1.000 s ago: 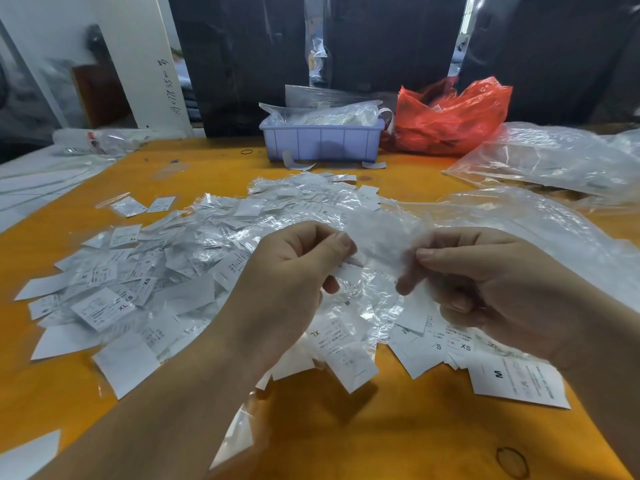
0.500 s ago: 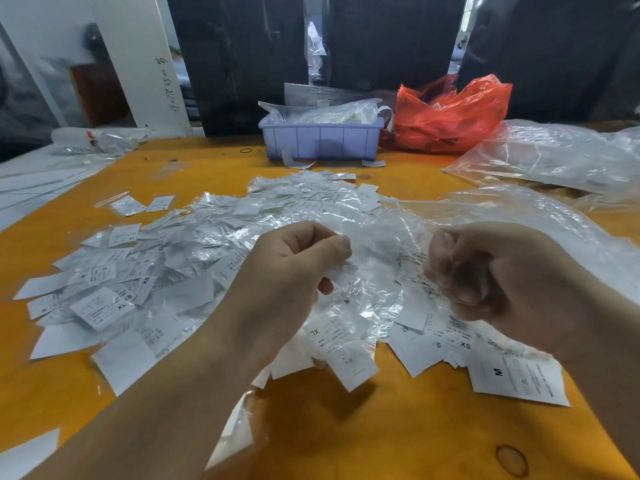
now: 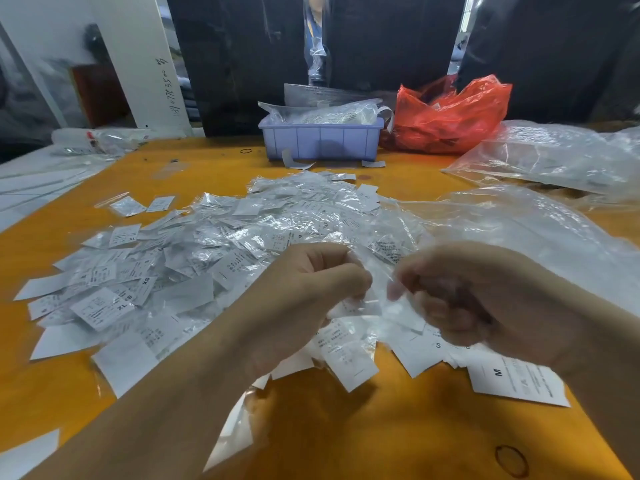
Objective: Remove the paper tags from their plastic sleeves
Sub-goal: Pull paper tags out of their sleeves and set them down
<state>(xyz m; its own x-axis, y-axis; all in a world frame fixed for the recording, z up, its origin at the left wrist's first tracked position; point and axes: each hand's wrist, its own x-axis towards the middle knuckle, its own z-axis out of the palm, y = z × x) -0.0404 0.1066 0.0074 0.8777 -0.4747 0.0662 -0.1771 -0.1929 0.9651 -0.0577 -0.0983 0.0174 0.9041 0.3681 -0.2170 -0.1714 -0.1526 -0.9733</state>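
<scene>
Near the middle of the frame, the left hand (image 3: 311,289) and the right hand (image 3: 460,296) pinch one thin clear plastic sleeve (image 3: 379,277) between them, probably to pull out its paper tag.

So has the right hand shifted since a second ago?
Yes. The right hand has curled from a forward pinch into a fist and drawn back slightly toward the M tag; the left hand stays close beside it.

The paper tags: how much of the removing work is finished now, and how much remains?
Done: bare paper tags lie loose at the near edge of the heap. In hand: the left hand and right hand both pinch one clear plastic sleeve between them. Left: most of the pile of sleeved tags is unopened.
</scene>
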